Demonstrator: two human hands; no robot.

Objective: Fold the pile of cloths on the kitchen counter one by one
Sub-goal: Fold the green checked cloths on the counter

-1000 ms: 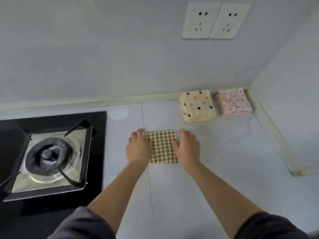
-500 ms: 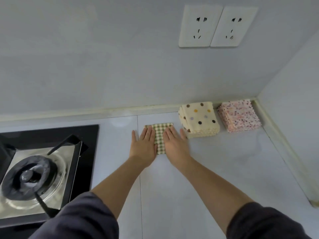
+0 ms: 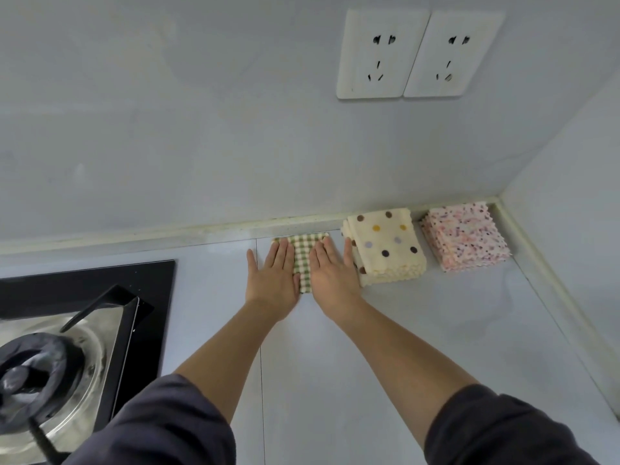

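The fingers (image 3: 283, 255) of the left hand (image 3: 273, 280) and right hand (image 3: 332, 276) lie straight, flat on the folded checked cloth (image 3: 303, 263). It sits at 12 o'clock on the surface (image 3: 419, 330), by the wall (image 3: 201, 146). At 3 o'clock, the dotted pile (image 3: 385, 246) is just beside the right hand. A bump could knock it crooked.

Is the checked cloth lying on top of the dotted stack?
No, the checked cloth lies flat on the counter, just left of the dotted stack.

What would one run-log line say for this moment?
step: press folded checked cloth | left hand: flat on it | right hand: flat on it | right of it: polka-dot stack, pink speckled stack
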